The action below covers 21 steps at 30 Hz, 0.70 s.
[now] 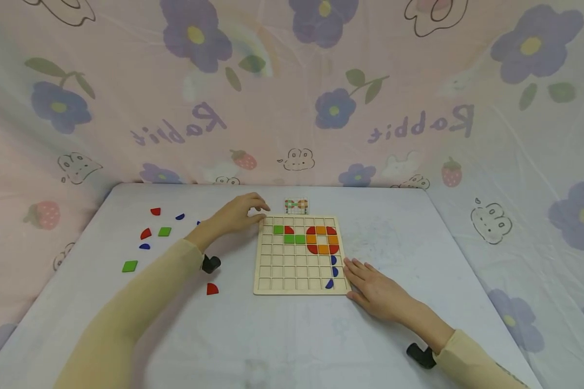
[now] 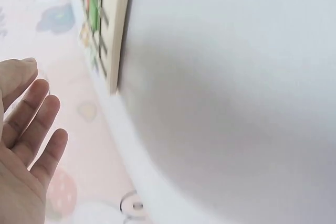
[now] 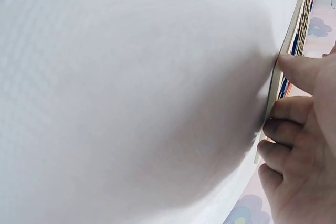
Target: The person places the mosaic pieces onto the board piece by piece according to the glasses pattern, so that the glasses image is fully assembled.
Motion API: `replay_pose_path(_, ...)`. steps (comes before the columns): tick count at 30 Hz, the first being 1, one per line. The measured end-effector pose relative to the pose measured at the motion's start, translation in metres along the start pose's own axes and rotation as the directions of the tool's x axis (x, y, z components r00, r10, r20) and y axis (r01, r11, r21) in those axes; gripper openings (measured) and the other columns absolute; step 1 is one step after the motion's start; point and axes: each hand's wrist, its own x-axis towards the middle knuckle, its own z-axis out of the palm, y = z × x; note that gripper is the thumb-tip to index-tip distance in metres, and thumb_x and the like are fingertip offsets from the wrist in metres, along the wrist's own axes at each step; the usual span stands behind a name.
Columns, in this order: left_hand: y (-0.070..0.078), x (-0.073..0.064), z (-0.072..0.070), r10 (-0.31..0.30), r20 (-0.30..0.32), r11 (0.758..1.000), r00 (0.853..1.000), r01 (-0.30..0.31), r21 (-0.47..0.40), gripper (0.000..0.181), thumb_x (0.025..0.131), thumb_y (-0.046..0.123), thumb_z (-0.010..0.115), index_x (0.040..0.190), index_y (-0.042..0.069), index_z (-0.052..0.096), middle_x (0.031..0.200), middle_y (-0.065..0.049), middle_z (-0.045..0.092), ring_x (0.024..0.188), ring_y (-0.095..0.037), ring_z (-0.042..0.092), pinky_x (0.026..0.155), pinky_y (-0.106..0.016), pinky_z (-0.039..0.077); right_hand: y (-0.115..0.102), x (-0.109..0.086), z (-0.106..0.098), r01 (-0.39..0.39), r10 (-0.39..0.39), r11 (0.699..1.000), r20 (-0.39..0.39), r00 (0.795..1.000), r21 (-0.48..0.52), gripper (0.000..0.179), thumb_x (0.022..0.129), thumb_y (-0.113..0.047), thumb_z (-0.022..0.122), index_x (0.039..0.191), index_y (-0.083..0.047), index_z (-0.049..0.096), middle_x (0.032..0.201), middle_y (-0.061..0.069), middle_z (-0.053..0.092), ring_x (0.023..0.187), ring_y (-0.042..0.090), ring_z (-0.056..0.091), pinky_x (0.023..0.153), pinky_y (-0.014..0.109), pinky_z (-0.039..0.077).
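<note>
A wooden grid board [image 1: 277, 274] lies on the white table. In its upper part sit green squares [image 1: 289, 239], a red quarter piece [image 1: 289, 230] and a ring of orange squares [image 1: 323, 249] with red corners. Several blue segments [image 1: 334, 272] run down its right side. By the board's upper left corner hovers my left hand [image 1: 237, 213], fingers loosely bent and nothing between them; the left wrist view shows its fingers [image 2: 39, 124] apart from the board. My right hand [image 1: 382, 294] rests along the right edge, fingertips and thumb touching it.
Behind the board is a small patterned card [image 1: 296, 206]. Loose pieces lie to the left, among them a green square [image 1: 130, 266], a red quarter [image 1: 212, 289] and a blue segment [image 1: 144, 246]. A printed cloth [image 1: 272, 108] hangs behind the table.
</note>
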Motion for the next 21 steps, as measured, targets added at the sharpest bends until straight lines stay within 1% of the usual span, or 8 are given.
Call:
replay_pose_path(3, -0.007, -0.009, -0.011, -0.005, -0.052, 1.000, 0.999, 0.005, -0.001, 0.025, 0.100, 0.013, 0.071, 0.124, 0.005, 0.074, 0.124, -0.009, 0.067, 0.112, -0.029, 0.064, 0.095, -0.047, 0.053, -0.001, 0.000, -0.001, -0.006, 0.006, 1.000, 0.002, 1.000, 0.008, 0.064, 0.104, -0.030, 0.065, 0.154, 0.004, 0.044, 0.165, 0.020, 0.035, 0.152, 0.040, 0.033, 0.120, 0.057, 0.031)
replay_pose_path(6, -0.015, -0.019, -0.023, -0.030, -0.094, 1.000, 0.995, 0.029, -0.004, 0.025, 0.100, 0.013, 0.070, 0.123, 0.005, 0.074, 0.124, -0.010, 0.066, 0.113, -0.031, 0.063, 0.093, -0.048, 0.053, -0.002, 0.000, -0.002, -0.006, 0.006, 1.000, 0.002, 1.000, 0.009, 0.064, 0.104, -0.029, 0.065, 0.154, 0.004, 0.044, 0.164, 0.020, 0.035, 0.152, 0.040, 0.033, 0.120, 0.057, 0.031)
replay_pose_path(9, -0.024, -0.032, -0.037, -0.065, -0.122, 0.998, 0.990, 0.064, -0.009, 0.024, 0.100, 0.013, 0.071, 0.123, 0.006, 0.073, 0.124, -0.011, 0.066, 0.113, -0.032, 0.063, 0.094, -0.050, 0.052, -0.001, 0.001, -0.002, -0.002, 0.002, 1.000, 0.002, 1.000, 0.006, 0.064, 0.104, -0.030, 0.065, 0.154, 0.005, 0.044, 0.164, 0.021, 0.035, 0.151, 0.040, 0.034, 0.119, 0.057, 0.031)
replay_pose_path(11, -0.032, -0.042, -0.047, -0.088, -0.130, 0.996, 0.988, 0.089, -0.002, 0.025, 0.100, 0.012, 0.070, 0.124, 0.005, 0.073, 0.128, -0.013, 0.064, 0.113, -0.033, 0.063, 0.095, -0.052, 0.052, -0.001, 0.001, -0.002, 0.001, -0.001, 1.000, 0.001, 1.000, 0.002, 0.064, 0.104, -0.030, 0.065, 0.154, 0.005, 0.044, 0.164, 0.021, 0.035, 0.151, 0.040, 0.034, 0.119, 0.057, 0.032)
replay_pose_path(14, -0.045, -0.058, -0.059, -0.127, -0.139, 0.991, 0.982, 0.131, 0.017, 0.026, 0.101, 0.012, 0.069, 0.125, 0.005, 0.072, 0.137, -0.017, 0.061, 0.116, -0.035, 0.062, 0.097, -0.054, 0.052, 0.000, 0.001, -0.001, 0.000, 0.000, 1.000, -0.001, 1.000, -0.003, 0.064, 0.104, -0.030, 0.065, 0.154, 0.005, 0.044, 0.165, 0.020, 0.035, 0.152, 0.040, 0.033, 0.119, 0.057, 0.032)
replay_pose_path(16, -0.054, -0.070, -0.067, -0.155, -0.141, 0.987, 0.978, 0.160, 0.026, 0.027, 0.102, 0.012, 0.068, 0.127, 0.004, 0.071, 0.139, -0.019, 0.059, 0.118, -0.037, 0.061, 0.098, -0.056, 0.051, 0.000, 0.001, -0.001, -0.003, 0.003, 1.000, -0.003, 1.000, -0.006, 0.064, 0.104, -0.030, 0.066, 0.154, 0.004, 0.044, 0.165, 0.020, 0.035, 0.152, 0.040, 0.034, 0.119, 0.057, 0.032)
replay_pose_path(19, -0.065, -0.091, -0.078, -0.204, -0.145, 0.977, 0.968, 0.210, 0.030, 0.028, 0.103, 0.013, 0.066, 0.128, 0.002, 0.069, 0.138, -0.022, 0.059, 0.119, -0.041, 0.059, 0.097, -0.058, 0.050, 0.000, 0.000, 0.000, -0.006, 0.006, 1.000, -0.006, 1.000, -0.003, 0.064, 0.103, -0.030, 0.066, 0.154, 0.004, 0.045, 0.165, 0.020, 0.035, 0.151, 0.040, 0.034, 0.119, 0.057, 0.032)
replay_pose_path(21, -0.072, -0.106, -0.083, -0.232, -0.149, 0.970, 0.961, 0.239, 0.033, 0.028, 0.103, 0.013, 0.066, 0.129, 0.001, 0.069, 0.134, -0.022, 0.060, 0.118, -0.042, 0.059, 0.095, -0.059, 0.049, 0.000, 0.000, 0.000, -0.005, 0.005, 1.000, -0.007, 1.000, -0.005, 0.064, 0.103, -0.030, 0.066, 0.154, 0.004, 0.045, 0.164, 0.019, 0.036, 0.151, 0.040, 0.034, 0.119, 0.057, 0.032)
